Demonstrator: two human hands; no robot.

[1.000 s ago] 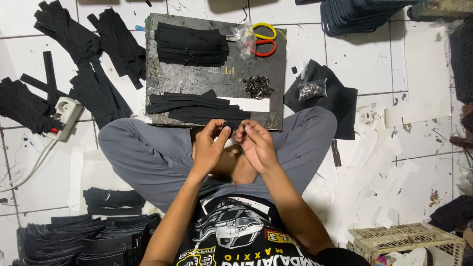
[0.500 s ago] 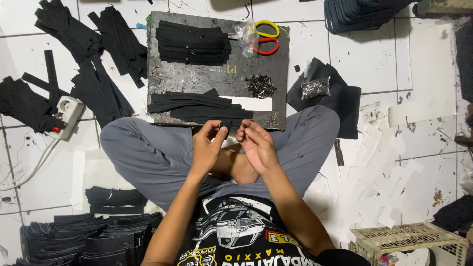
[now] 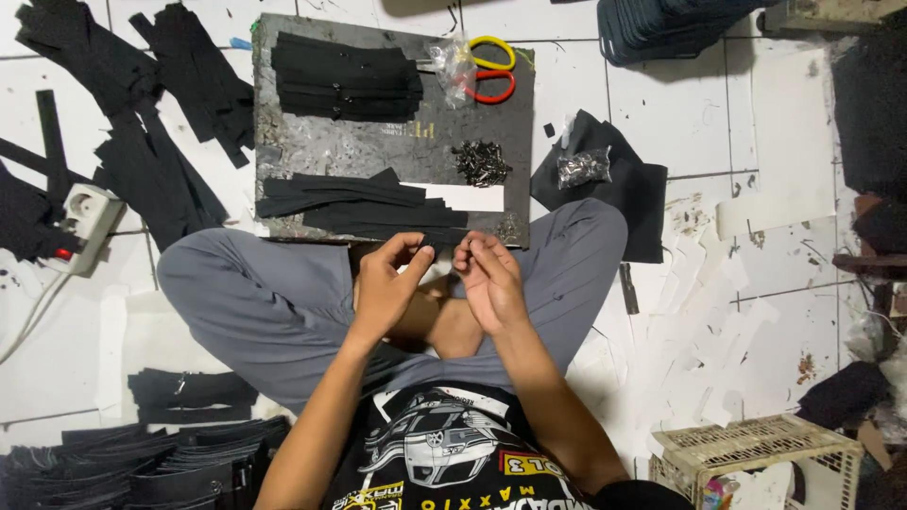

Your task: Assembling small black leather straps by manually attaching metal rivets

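Both hands, left hand (image 3: 385, 288) and right hand (image 3: 489, 281), are pinching a black strap (image 3: 444, 244) between them, grips closed. She or he is seemingly fitting something small; next needs a rivet (image 3: 482, 162) from the board (image 3: 378, 151).

A crumpled clear plastic bag (image 3: 446, 59) lies at the far edge of the grey work board (image 3: 378, 146) beside the scissor handles, and a second small clear bag (image 3: 583, 167) of dark metal bits rests on black cloth right of the board.

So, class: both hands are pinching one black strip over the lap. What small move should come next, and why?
Probably reach the right hand to the metal fasteners on the board: the black strip spans both hands, left hand included, with no fastener visible.
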